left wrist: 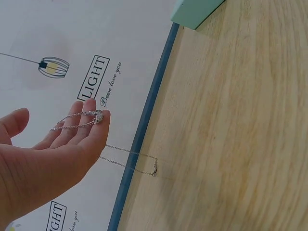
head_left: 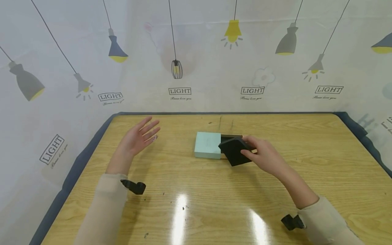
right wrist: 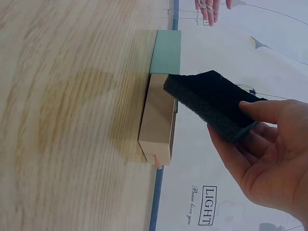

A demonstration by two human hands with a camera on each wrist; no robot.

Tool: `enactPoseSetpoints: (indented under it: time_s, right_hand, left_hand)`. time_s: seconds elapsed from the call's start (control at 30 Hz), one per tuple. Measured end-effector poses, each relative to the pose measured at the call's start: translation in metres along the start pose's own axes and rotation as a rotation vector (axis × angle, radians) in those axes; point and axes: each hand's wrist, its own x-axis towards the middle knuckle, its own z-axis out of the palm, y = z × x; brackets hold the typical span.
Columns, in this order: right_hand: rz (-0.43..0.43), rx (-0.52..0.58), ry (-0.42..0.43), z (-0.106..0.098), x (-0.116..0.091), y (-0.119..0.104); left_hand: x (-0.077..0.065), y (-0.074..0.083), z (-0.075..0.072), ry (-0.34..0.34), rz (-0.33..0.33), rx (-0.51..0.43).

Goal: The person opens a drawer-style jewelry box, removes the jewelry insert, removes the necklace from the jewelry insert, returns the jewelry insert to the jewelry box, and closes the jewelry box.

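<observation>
My left hand point(head_left: 135, 140) is raised above the left part of the table, palm up with fingers extended. Draped across those fingers is a thin silver chain point(left wrist: 97, 117) with a sparkling ornament; its looped end dangles below the hand. Between thumb and fingers, my right hand point(head_left: 265, 156) pinches a flat black foam insert point(head_left: 234, 153), tilted over a mint-green box point(head_left: 208, 145). The box's beige inner drawer point(right wrist: 159, 108) is slid out to the right, beneath the foam. Whether anything lies in the drawer is hidden.
The box stands on a wood-grain table point(head_left: 171, 177) with glare patches near the front. A pale curtain point(head_left: 211, 61) printed with lamps and "LIGHT" lettering surrounds the back and sides. Each sleeve carries a small black wrist camera point(head_left: 134, 187).
</observation>
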Motion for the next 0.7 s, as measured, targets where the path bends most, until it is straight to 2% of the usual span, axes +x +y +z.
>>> enactPoseSetpoints:
  time_s: [0.5, 0.7]
  right_hand:
    - [-0.005, 0.023, 0.004, -0.0009, 0.0001, 0.0042]
    - [-0.003, 0.026, 0.006, -0.0006, 0.0007, 0.0038]
  left_hand:
    - [0.002, -0.0063, -0.0079, 0.031, -0.023, 0.016]
    - [0.0016, -0.0099, -0.0086, 0.025, -0.017, 0.071]
